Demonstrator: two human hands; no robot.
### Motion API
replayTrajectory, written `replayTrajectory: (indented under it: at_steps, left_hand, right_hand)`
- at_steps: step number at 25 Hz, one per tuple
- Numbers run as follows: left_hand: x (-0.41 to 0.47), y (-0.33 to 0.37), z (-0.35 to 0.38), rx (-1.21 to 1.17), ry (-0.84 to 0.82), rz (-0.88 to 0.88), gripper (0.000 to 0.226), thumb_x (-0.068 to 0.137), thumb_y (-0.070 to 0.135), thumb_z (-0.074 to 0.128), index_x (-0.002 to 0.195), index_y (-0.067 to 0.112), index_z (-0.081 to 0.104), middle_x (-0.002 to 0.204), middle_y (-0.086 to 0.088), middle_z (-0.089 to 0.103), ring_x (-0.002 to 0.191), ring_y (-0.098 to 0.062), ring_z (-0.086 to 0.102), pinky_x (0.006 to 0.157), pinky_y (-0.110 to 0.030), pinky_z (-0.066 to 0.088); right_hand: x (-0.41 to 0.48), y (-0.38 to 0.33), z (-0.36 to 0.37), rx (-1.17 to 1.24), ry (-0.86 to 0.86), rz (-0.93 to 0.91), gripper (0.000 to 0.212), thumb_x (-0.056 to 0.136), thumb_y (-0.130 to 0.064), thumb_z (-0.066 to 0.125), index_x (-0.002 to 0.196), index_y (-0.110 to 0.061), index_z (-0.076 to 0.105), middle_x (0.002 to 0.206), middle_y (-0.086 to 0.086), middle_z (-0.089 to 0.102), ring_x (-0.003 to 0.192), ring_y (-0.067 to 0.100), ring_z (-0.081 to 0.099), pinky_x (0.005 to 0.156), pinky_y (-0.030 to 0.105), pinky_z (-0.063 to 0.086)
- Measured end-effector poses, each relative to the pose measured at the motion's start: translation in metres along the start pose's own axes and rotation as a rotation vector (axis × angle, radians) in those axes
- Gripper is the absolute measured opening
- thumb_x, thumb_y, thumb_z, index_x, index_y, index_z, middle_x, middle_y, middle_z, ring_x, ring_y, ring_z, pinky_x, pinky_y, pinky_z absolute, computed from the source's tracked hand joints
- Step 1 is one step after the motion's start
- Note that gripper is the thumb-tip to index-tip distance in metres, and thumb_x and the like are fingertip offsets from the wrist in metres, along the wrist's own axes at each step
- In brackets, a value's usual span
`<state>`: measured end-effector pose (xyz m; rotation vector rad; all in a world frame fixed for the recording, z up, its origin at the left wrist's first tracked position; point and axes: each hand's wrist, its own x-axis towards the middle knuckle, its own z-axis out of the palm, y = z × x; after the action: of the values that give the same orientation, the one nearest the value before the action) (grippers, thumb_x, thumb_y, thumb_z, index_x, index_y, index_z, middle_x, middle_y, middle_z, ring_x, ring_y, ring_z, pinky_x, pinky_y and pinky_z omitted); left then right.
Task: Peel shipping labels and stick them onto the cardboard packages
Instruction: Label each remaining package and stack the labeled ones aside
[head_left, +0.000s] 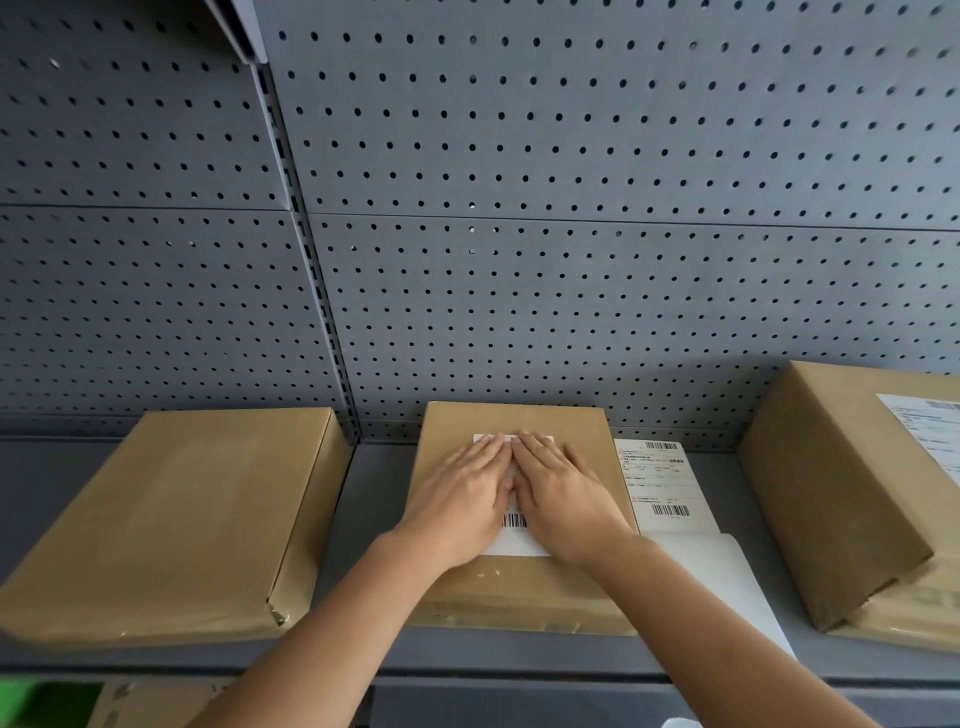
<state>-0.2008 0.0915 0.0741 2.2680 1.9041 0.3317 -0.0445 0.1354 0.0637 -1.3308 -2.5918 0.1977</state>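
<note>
A flat brown cardboard package lies in the middle of the grey shelf. A white shipping label with a barcode lies on its top. My left hand and my right hand rest flat on the label side by side, fingers stretched out and touching at the thumbs, so most of the label is hidden. To the right of this package lies a sheet of printed labels with white backing paper in front of it.
An unlabelled brown package lies at the left. At the right, a brown package bearing a white label sits on another box. Grey pegboard backs the shelf, close behind the packages.
</note>
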Motion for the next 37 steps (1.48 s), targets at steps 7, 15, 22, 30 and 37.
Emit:
replayTrajectory:
  at_steps: [7,15,22,30,37]
  left_hand:
    - [-0.001,0.001,-0.003,0.033,0.013,-0.061,0.058,0.110,0.039,0.022,0.164,0.017,0.014,0.172,0.002,0.010,0.157,-0.008,0.007,0.126,-0.027,0.005]
    - [-0.005,-0.013,-0.010,-0.004,0.007,-0.180,0.060,0.110,0.042,0.022,0.164,0.017,0.014,0.172,0.002,0.011,0.157,-0.009,0.009,0.123,-0.025,0.006]
    - [-0.037,0.013,-0.018,-0.004,0.015,-0.036,0.059,0.111,0.040,0.023,0.163,0.016,0.014,0.171,0.001,0.010,0.157,-0.009,0.007,0.123,-0.023,-0.002]
    - [-0.055,0.014,-0.006,0.070,-0.073,-0.058,0.061,0.110,0.044,0.015,0.163,0.017,0.001,0.171,0.003,-0.003,0.156,-0.005,-0.004,0.129,-0.030,0.001]
    - [-0.070,0.007,-0.013,0.057,-0.100,-0.162,0.063,0.108,0.047,0.011,0.163,0.018,-0.004,0.171,0.003,-0.008,0.157,-0.007,-0.007,0.129,-0.031,0.000]
  right_hand:
    - [-0.007,0.005,-0.005,-0.036,-0.080,0.076,0.075,0.090,-0.050,-0.002,0.158,-0.024,0.017,0.167,-0.008,0.011,0.153,0.006,0.007,0.124,0.038,0.004]
    - [-0.018,0.021,-0.013,0.027,-0.082,0.190,0.058,0.105,-0.043,0.022,0.159,-0.022,0.017,0.167,-0.009,0.010,0.153,0.005,0.003,0.125,0.035,-0.002]
    - [-0.039,-0.006,-0.019,0.040,-0.029,0.050,0.057,0.105,-0.040,0.022,0.159,-0.019,0.017,0.167,-0.006,0.012,0.153,0.006,0.005,0.121,0.029,-0.007]
    - [-0.059,-0.014,-0.015,-0.026,-0.101,0.066,0.059,0.106,-0.045,0.019,0.159,-0.023,0.012,0.167,-0.009,0.005,0.152,0.003,-0.001,0.125,0.037,-0.004]
    - [-0.079,0.010,-0.021,-0.003,-0.105,0.230,0.064,0.103,-0.051,0.016,0.159,-0.021,0.011,0.167,-0.010,0.004,0.153,0.006,-0.001,0.124,0.037,-0.005]
